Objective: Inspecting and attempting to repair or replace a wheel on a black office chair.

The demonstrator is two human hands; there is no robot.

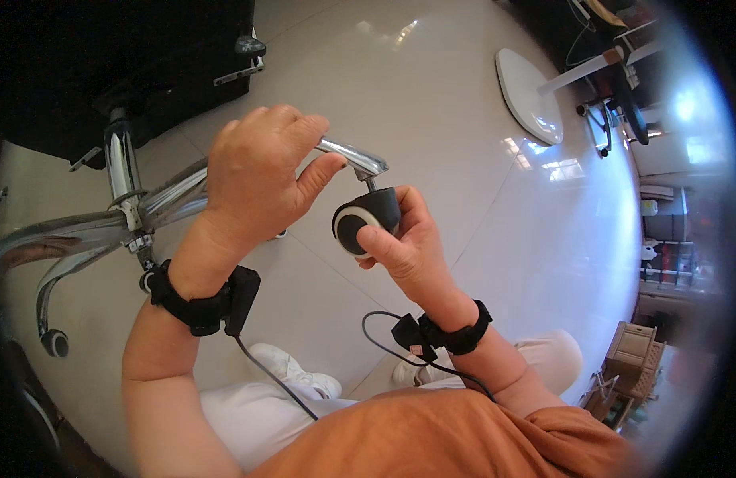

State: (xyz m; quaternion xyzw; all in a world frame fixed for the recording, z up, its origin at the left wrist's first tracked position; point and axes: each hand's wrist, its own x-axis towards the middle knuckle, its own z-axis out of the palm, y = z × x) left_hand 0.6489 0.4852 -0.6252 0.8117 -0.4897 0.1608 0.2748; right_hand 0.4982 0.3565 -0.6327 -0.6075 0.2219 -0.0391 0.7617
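Observation:
A shiny chrome swivel chair base (130, 219) lies at the left with its legs spread out. My left hand (260, 171) is closed around one of its legs, whose bare end (360, 155) sticks out past my thumb. Just below that end, my right hand (408, 247) grips a black caster wheel (360, 223) with a pale ring, thumb on its face. The caster's metal stem points up and meets the underside of the leg end; how deep it sits I cannot tell. Another caster (55, 343) hangs from a leg at lower left.
The black chair seat (168, 56) fills the upper left, joined to the base by a chrome column (122, 163). Glossy pale tiles (431, 103) cover the floor. A white round-based stand (531, 95) is at the upper right, a woven brown basket (632, 354) at the right.

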